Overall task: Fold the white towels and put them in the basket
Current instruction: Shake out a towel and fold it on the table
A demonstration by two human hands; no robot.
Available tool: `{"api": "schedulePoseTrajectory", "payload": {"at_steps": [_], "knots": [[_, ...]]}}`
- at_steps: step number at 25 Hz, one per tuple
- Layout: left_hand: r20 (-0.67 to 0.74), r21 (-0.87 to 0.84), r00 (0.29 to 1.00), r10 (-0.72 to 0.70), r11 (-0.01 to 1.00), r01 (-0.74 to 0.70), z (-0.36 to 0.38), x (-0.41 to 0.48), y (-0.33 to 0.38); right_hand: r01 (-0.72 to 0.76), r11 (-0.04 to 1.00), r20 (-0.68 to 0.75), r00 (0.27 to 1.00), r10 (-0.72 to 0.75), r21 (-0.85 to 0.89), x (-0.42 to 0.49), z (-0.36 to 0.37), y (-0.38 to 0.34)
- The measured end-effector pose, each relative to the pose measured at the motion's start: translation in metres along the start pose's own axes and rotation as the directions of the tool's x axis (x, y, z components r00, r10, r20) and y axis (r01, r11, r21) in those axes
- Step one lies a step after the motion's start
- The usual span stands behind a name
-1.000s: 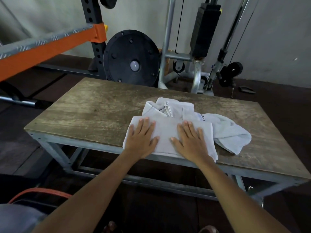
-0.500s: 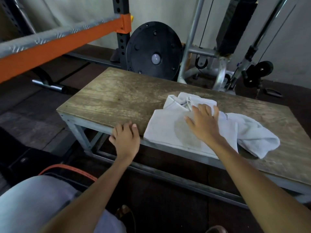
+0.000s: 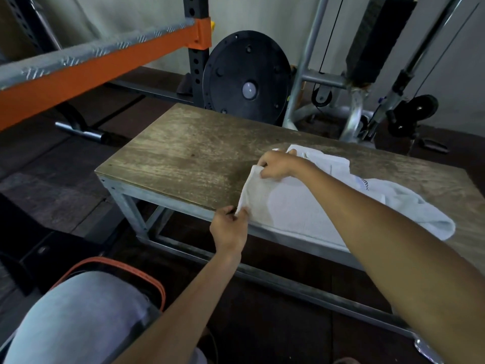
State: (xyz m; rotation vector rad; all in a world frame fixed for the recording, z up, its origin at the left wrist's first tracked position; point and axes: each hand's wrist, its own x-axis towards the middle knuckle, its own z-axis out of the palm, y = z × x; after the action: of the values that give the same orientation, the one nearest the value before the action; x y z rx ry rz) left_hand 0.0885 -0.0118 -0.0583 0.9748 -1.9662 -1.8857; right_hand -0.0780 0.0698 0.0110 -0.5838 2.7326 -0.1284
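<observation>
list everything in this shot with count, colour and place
folded towel: one, white, table's near edge
loose towels: count unclear, white, heaped behind it
table: one, wood top on grey metal frame, centre
basket: one, orange rim, floor at lower left, mostly hidden
weight plate: one, black, behind table
rack beam: one, orange, upper left
cable machine: one, grey with black stack, back right
knee: one, pale grey cloth, lower left
left grip: pinches folded towel's near corner
right grip: holds its far corner
</observation>
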Motion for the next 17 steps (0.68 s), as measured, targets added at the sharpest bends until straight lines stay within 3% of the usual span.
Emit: {"api": "schedulePoseTrajectory", "payload": {"at_steps": [3, 6, 9, 11, 12, 15, 17], "knots": [[0.008, -0.015, 0.995, 0.097, 0.995, -0.096, 0.001, -0.013, 0.012, 0.038, 0.958, -0.099, 0.995, -0.010, 0.286, -0.021, -0.019, 0.016], [0.068, 0.017, 0.950, 0.304, 0.952, -0.305, 0.012, -0.035, 0.025, 0.092, 0.845, -0.141, 0.990, -0.020, 0.527, -0.055, -0.038, 0.048], [0.187, 0.124, 0.819, 0.542, 0.814, -0.567, 0.035, -0.058, 0.025, 0.038, 0.679, -0.085, 0.996, 0.035, 0.733, -0.093, -0.042, 0.090], [0.262, 0.188, 0.717, 0.645, 0.695, -0.694, 0.055, -0.069, 0.022, -0.034, 0.535, -0.032, 0.993, 0.113, 0.844, -0.109, -0.036, 0.118], [0.297, 0.210, 0.670, 0.681, 0.637, -0.741, 0.067, -0.076, 0.020, -0.044, 0.512, -0.042, 0.987, 0.157, 0.858, -0.116, -0.034, 0.132], [0.397, 0.255, 0.538, 0.744, 0.474, -0.843, 0.103, -0.096, 0.016, -0.055, 0.662, -0.120, 0.969, 0.216, 0.748, -0.133, -0.026, 0.167], [0.449, 0.267, 0.475, 0.757, 0.393, -0.880, 0.125, -0.102, 0.008, -0.104, 0.709, -0.118, 0.959, 0.256, 0.698, -0.134, -0.018, 0.188]]}}
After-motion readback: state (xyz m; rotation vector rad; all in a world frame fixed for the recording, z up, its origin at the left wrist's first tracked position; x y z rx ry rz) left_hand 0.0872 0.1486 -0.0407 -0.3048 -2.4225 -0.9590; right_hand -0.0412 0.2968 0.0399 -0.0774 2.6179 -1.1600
